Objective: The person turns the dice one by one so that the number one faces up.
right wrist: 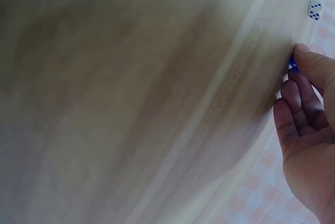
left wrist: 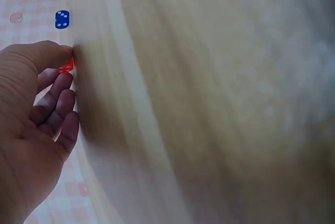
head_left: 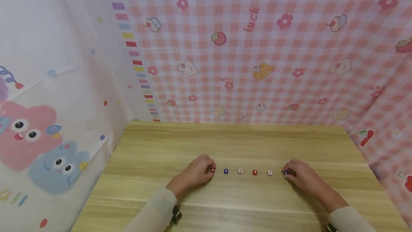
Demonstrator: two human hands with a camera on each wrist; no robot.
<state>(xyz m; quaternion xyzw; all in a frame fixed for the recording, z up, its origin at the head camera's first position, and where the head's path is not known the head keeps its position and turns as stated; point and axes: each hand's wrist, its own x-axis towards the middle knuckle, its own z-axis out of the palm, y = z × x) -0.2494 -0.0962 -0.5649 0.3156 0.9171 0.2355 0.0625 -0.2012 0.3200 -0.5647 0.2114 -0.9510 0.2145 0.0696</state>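
Note:
Several small dice lie in a spaced row across the wooden table. At the row's left end my left hand [head_left: 201, 169] pinches a red die [left wrist: 66, 67] between thumb and fingers, at the tabletop. My right hand [head_left: 299, 174] pinches a blue die [right wrist: 293, 65] at the right end, its fingers covering most of it. Between the hands, from left to right, sit another blue die [head_left: 226, 171], a white die [head_left: 240, 171], a second red die [head_left: 255, 172] and another white die [head_left: 270, 173], all untouched.
The wooden table [head_left: 238, 142] meets a pink checked cloth [head_left: 238, 53] at its back edge. A white cloth with cartoon figures [head_left: 74, 92] hangs along the left side. Pink cloth also borders the table's right side.

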